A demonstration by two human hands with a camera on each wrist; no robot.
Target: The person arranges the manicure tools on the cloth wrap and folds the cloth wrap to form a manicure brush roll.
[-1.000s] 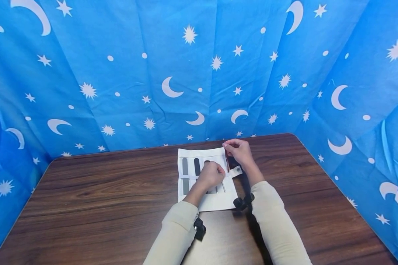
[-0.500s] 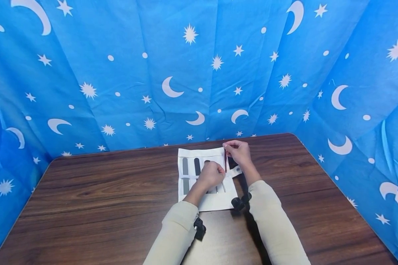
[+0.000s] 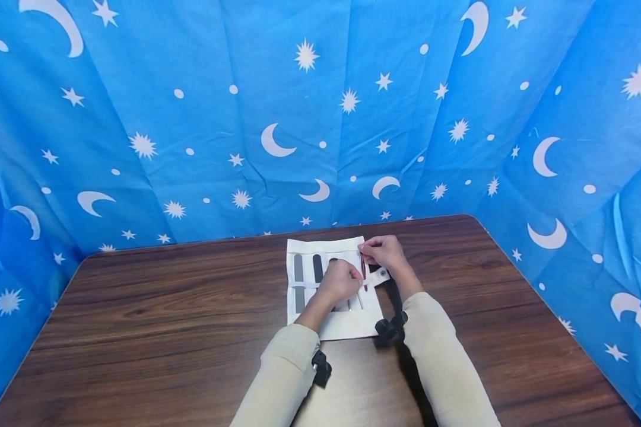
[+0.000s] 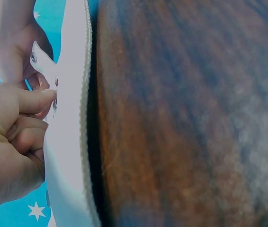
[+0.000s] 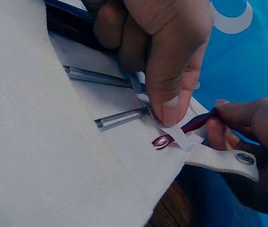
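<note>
A white tool roll (image 3: 347, 325) lies unfolded on the table, with an elastic band (image 5: 157, 122) across it. My left hand (image 3: 342, 281) rests over the middle of the roll and pinches this band between thumb and finger. At the roll's far right corner, my right hand (image 3: 386, 252) pinches one end of a slim dark-red tool with an oval tip (image 5: 162, 142). In the right wrist view the red tool runs under the band, its tip showing on the near side. Two silver knurled rods (image 5: 122, 118) sit under the band beside it. My left hand hides part of the roll's middle.
A snap tab (image 5: 219, 158) sticks out from the roll's right side. Toward the left, a grey flat file-like piece (image 3: 299, 279) and a black one (image 3: 317, 270) sit in the roll. The brown wooden table (image 3: 165, 332) meets a blue star-print cloth (image 3: 203, 107) behind.
My right hand first brought the red tool left over the roll, then drew it toward me, and its tip now passes under the band. My left hand has stayed in place.
</note>
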